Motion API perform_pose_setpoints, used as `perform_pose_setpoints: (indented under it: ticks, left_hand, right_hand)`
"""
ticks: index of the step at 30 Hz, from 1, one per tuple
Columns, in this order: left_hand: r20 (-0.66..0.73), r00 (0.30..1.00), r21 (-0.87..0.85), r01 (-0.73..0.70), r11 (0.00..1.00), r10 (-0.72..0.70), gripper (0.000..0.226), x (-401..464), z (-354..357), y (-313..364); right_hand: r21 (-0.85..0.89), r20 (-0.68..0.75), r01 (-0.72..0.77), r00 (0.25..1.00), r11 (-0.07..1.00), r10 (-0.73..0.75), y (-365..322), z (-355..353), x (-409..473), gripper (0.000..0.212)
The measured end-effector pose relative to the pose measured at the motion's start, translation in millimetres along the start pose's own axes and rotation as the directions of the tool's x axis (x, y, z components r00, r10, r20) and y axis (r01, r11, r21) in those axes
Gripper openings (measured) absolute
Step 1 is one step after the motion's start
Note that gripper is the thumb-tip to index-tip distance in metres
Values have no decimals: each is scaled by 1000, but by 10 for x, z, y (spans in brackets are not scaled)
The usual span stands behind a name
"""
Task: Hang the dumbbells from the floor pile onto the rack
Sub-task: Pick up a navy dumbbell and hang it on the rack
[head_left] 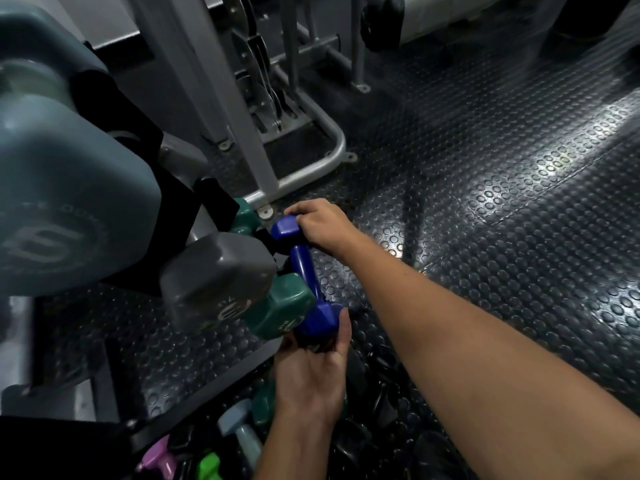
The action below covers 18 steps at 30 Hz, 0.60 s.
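Observation:
A blue dumbbell (pixel 302 268) lies against the low end of the rack (pixel 207 220), beside a green dumbbell (pixel 277 310). My right hand (pixel 320 225) grips its far head from above. My left hand (pixel 311 368) cups its near head from below, fingers curled round it. Higher on the rack sit a grey dumbbell (pixel 214 278) and a big blue-grey one (pixel 62 188). The floor pile lies at the bottom: a pink dumbbell (pixel 157 457), a bright green one (pixel 207 465), a pale blue one (pixel 239 427) and several dark ones (pixel 374 393).
Black studded rubber floor (pixel 485 220) spreads to the right. A grey steel machine frame (pixel 304 168) with a weight stack stands behind the rack. A padded bench (pixel 450 15) is at the far top.

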State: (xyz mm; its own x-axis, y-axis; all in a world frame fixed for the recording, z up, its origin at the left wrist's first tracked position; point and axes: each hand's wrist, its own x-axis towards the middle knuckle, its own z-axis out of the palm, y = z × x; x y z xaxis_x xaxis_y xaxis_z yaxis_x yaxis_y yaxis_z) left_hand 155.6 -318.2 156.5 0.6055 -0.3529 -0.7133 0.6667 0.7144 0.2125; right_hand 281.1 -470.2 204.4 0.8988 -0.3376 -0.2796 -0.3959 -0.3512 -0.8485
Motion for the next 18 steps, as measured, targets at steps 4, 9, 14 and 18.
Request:
perform_pose_setpoints:
  ticks: [4,9,14,18]
  left_hand:
    - [-69,989,139,-118,983,128,25,-18,9,-12]
    - [-153,956,468,-153,870,250,42,-45,-20,-154]
    - [51,909,972,-139,187,414,72,-68,-221,-123]
    - [170,861,980,-98,-173,479,69,-90,-158,-128]
  right_hand:
    - [-57,14,37,999,998,-36,57,49,-11,37]
    - [-67,20,60,998,996,-59,127,64,-9,34]
    - [-64,14,54,999,997,-53,114,74,-23,35]
    - [-58,4,63,998,996,-63,107,88,-53,35]
